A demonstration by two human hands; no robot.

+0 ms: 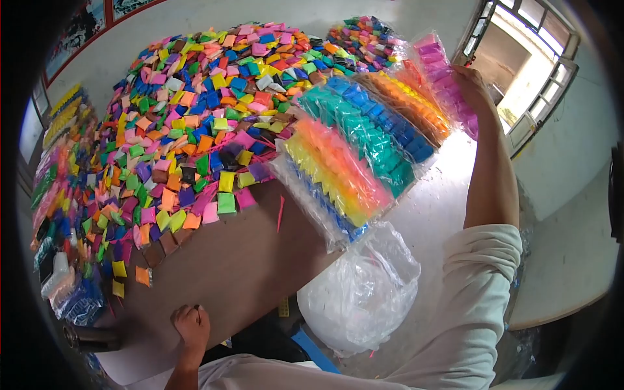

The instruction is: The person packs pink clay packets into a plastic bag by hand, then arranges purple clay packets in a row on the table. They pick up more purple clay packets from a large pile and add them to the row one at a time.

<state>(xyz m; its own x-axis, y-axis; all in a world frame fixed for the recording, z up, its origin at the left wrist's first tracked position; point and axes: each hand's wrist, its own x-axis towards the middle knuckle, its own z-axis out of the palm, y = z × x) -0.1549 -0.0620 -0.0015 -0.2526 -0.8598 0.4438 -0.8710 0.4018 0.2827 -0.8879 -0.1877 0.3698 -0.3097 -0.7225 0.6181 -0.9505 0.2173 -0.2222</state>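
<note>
Reaching far out to the upper right, the person's right hand (pixel 473 88) was closed on the edge of a magenta strip of packets (pixel 437 68), its fingertips partly hidden. This strip was at the far end of a row of strips (pixel 374 140), probably gripped by its outer side to spare the pouches from crushing. The row ran in overlapping bands of blue, yellow, coral, teal, deeper blue, brown and orange, perhaps laid side by side so each colour stayed distinct. The left hand (pixel 192 327) rested on the near part of the dark, smooth table (pixel 260 231), its fingers curled together, maybe to steady the body during the long reach; whether anything was inside them could not be told. Beyond it spread a large heap of loose packets (pixel 201 101), small, square, pillowy and many-coloured. The strips' clear film was glossy and crinkled over ridged, repeating pouches. Below them, a thin, translucent plastic bag (pixel 364 296) bulged roundly, wrinkled at its open mouth. A dark cylinder (pixel 91 338) lay at lower left.
</note>
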